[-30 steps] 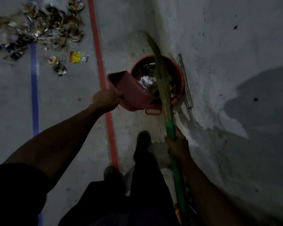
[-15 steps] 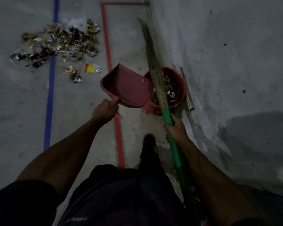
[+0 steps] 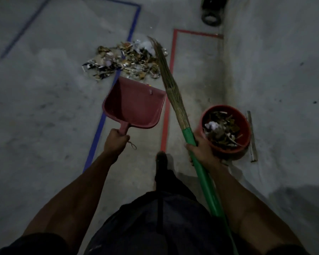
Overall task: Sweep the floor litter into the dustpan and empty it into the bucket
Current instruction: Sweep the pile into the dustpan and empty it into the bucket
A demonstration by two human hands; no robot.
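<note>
My left hand (image 3: 116, 142) grips the handle of a dark red dustpan (image 3: 134, 105), held level above the floor with nothing in its tray, its mouth facing the litter. A pile of scraps, wrappers and paper, the litter (image 3: 125, 59), lies on the concrete just beyond the pan. My right hand (image 3: 201, 150) grips the green handle of a straw broom (image 3: 171, 83), whose bristles reach the pile's right edge. The red bucket (image 3: 246, 124), partly filled with litter, stands on the floor right of my right hand, near the wall.
A grey wall (image 3: 274, 61) runs along the right side. Blue tape (image 3: 99, 126) and red tape (image 3: 166, 122) lines cross the floor. A wooden stick (image 3: 252, 138) lies beside the bucket. A dark round object (image 3: 211, 17) sits at the far end. My foot (image 3: 161, 159) stands between my hands.
The dustpan has swung away from over the bucket to the left and now faces the litter pile. The broom's bristles have moved from the bucket to the pile's edge.
</note>
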